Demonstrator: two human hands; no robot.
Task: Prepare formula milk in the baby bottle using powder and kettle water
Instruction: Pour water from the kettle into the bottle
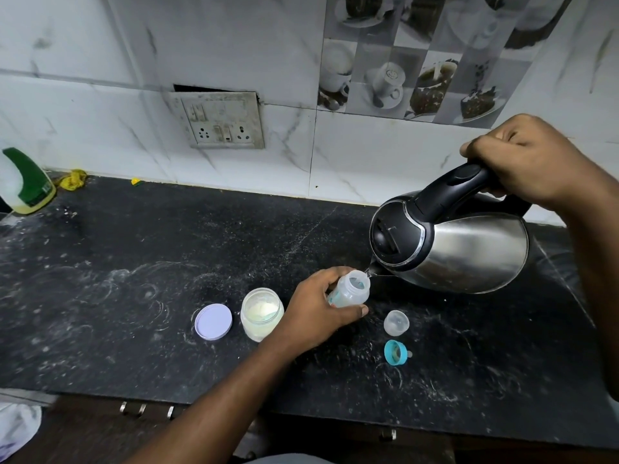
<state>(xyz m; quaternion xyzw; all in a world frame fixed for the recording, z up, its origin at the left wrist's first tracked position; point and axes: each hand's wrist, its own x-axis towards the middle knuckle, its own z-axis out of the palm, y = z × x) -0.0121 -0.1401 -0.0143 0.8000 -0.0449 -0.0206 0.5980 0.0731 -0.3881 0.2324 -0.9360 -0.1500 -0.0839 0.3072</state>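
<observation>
Your left hand (318,308) pinches baby bottle (350,291) just right of powder jar (262,313) on table (134,279); right hand (532,162) clamps kettle (462,249) handle, spout at bottle mouth. Fill level unclear, possibly low. Risk: overtilt floods narrow neck, scalds your grip

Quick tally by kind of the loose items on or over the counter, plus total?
Kettles: 1, kettle in the right hand
Bottles: 2, baby bottle in the left hand, green-capped bottle
Jars: 1, powder jar
Lids and caps: 3, purple lid, clear cap, teal ring
Total: 7
</observation>
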